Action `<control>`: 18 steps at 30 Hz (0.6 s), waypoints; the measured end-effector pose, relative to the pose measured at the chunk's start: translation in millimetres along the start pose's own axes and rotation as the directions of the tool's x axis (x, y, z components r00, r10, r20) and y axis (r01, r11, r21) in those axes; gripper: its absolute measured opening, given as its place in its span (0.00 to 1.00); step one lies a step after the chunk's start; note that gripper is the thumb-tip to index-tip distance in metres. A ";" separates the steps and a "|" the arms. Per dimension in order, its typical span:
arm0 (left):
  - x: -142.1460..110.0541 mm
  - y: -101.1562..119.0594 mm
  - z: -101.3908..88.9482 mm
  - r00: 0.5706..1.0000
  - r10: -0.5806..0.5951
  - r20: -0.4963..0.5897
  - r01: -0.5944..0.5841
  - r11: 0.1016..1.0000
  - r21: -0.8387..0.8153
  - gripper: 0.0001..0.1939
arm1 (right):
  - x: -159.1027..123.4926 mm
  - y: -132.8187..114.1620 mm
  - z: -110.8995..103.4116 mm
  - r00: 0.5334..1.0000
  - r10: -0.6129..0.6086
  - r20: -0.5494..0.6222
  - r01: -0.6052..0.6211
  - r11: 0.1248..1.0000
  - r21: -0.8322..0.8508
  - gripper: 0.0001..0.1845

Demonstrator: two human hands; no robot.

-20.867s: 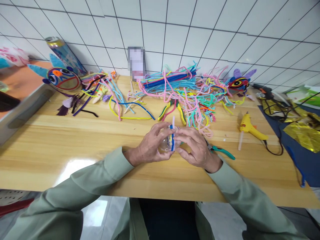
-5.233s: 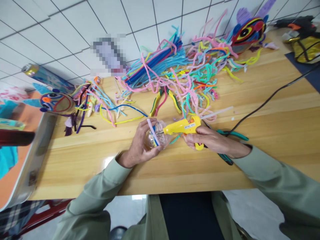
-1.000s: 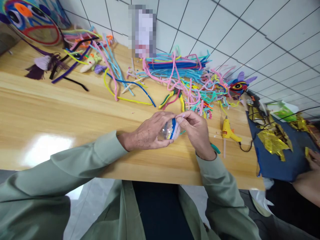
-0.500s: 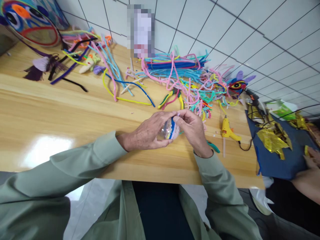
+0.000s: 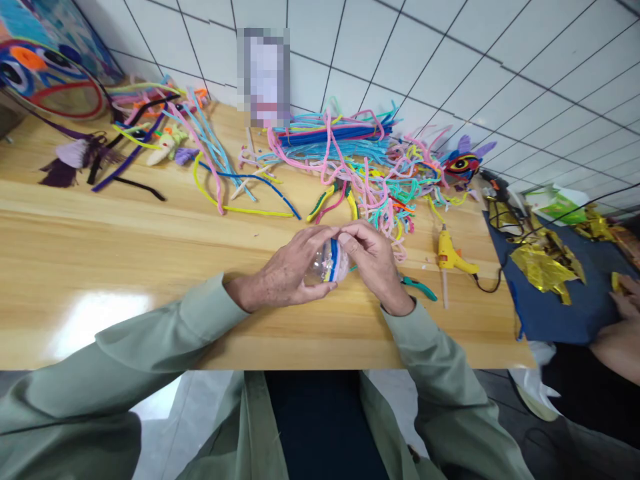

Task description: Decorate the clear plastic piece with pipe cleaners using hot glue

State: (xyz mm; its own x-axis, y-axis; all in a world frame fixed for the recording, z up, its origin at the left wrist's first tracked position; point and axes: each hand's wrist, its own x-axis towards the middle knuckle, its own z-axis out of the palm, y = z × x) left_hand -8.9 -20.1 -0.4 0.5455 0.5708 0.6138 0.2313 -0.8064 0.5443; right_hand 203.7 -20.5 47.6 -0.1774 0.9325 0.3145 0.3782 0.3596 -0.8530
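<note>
A small clear plastic ball (image 5: pixel 325 265), ringed with blue, yellow and pink pipe cleaners, sits between both hands just above the wooden table (image 5: pixel 150 240). My left hand (image 5: pixel 287 273) cups it from the left, fingers curled round it. From the right, my right hand (image 5: pixel 373 263) presses its fingertips on the pipe-cleaner band at the top of the ball. Much of the ball is hidden by the fingers.
A big tangle of coloured pipe cleaners (image 5: pixel 360 160) lies behind the hands. A yellow glue gun (image 5: pixel 447 257) and teal-handled pliers (image 5: pixel 417 287) lie to the right. Gold foil (image 5: pixel 543 267) rests on a dark blue sheet. Another person's hand (image 5: pixel 623 303) shows at far right. Fish masks (image 5: pixel 463 163) stand by the wall.
Over the last second both hands stay closed on the ball, the right fingertips shifting slightly along the band. Five seconds ago my right hand held the glue gun, which now lies on the table.
</note>
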 end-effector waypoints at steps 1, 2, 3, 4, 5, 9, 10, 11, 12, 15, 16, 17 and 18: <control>-0.3 0.1 -0.2 1.000 -0.007 0.001 0.007 1.000 0.002 0.48 | -0.3 0.1 -0.7 1.000 -0.021 0.008 0.021 1.000 -0.009 0.14; -0.5 0.3 -0.4 1.000 -0.012 0.001 0.012 1.000 0.002 0.48 | -0.7 0.5 -1.2 0.999 -0.033 0.017 0.034 0.999 -0.015 0.15; -0.6 0.5 -0.7 1.000 -0.014 0.002 0.014 1.000 0.000 0.49 | -1.1 1.0 -1.5 0.999 -0.039 0.024 0.039 0.999 -0.020 0.16; -0.5 0.6 -1.1 1.000 -0.014 0.003 0.014 1.000 -0.004 0.49 | -1.5 1.7 -1.6 0.999 -0.041 0.028 0.042 0.999 -0.027 0.16; -0.4 0.7 -1.4 1.000 -0.014 0.004 0.014 1.000 -0.010 0.50 | -2.0 2.5 -1.5 0.998 -0.046 0.032 0.047 0.998 -0.035 0.17; 0.4 -0.2 -1.9 1.000 -0.007 0.011 0.007 0.999 -0.039 0.52 | -4.1 4.5 -0.6 0.994 -0.093 0.050 0.097 0.991 -0.087 0.17; 0.6 -0.4 -1.8 1.000 -0.004 0.010 0.004 0.999 -0.044 0.52 | -4.7 4.3 -0.5 0.993 -0.109 0.051 0.114 0.987 -0.110 0.16; 0.7 -0.6 -1.8 1.000 -0.002 0.009 0.002 0.999 -0.045 0.52 | -5.5 3.8 -0.4 0.991 -0.123 0.050 0.129 0.983 -0.133 0.15; 0.8 -0.7 -1.8 1.000 0.000 0.007 0.000 0.999 -0.045 0.52 | -6.2 3.0 -0.5 0.990 -0.135 0.047 0.141 0.978 -0.154 0.14; 0.7 -0.5 -2.3 1.000 -0.004 0.006 0.005 0.999 -0.039 0.51 | -8.8 0.3 -1.4 0.988 -0.152 0.030 0.155 0.971 -0.179 0.12; 0.6 -0.5 -2.6 1.000 -0.007 0.009 0.007 0.999 -0.036 0.50 | -9.6 -0.4 -2.1 0.988 -0.154 0.027 0.156 0.972 -0.178 0.11; 0.4 -0.5 -2.9 1.000 -0.008 0.014 0.008 0.999 -0.032 0.49 | -10.4 -0.9 -3.0 0.987 -0.155 0.029 0.158 0.972 -0.176 0.11; 0.3 -0.6 -3.2 1.000 -0.008 0.019 0.009 1.000 -0.030 0.48 | -11.1 -1.2 -4.0 0.987 -0.156 0.036 0.160 0.971 -0.176 0.10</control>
State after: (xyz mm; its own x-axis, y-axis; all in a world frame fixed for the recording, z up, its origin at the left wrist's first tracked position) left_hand -11.5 -19.0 1.3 0.5584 0.5744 0.5986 0.2121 -0.7964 0.5664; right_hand 208.9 -31.2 46.8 -0.2672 0.8632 0.4282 0.4987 0.5042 -0.7051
